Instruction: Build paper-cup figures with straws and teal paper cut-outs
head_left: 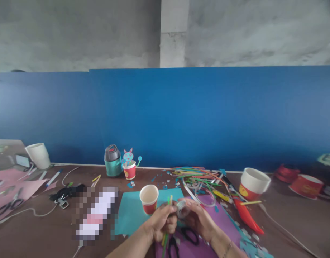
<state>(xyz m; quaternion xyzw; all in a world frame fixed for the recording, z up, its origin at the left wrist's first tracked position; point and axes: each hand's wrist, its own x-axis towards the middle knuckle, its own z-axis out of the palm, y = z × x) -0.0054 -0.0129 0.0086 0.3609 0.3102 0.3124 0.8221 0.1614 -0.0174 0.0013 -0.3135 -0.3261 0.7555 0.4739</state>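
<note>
My left hand (162, 221) is closed around a few thin green and yellow straws (165, 239), whose ends stick out above and below the fist. Curled about a roll of clear tape (183, 210), my right hand (201, 218) is close beside the left. Both hands are over the teal paper (129, 208) and the purple paper (224, 218). A red and white paper cup (149, 207) stands upright just left of them. Below the hands lie black-handled scissors (190, 236), partly hidden.
Behind the hands is a pile of coloured straws (197, 175). A larger paper cup (253, 182) and a red pointed object (247, 215) lie right. Further left stand a decorated cup (129, 171) and a teal canister (113, 166). A blue partition (165, 118) borders the brown table.
</note>
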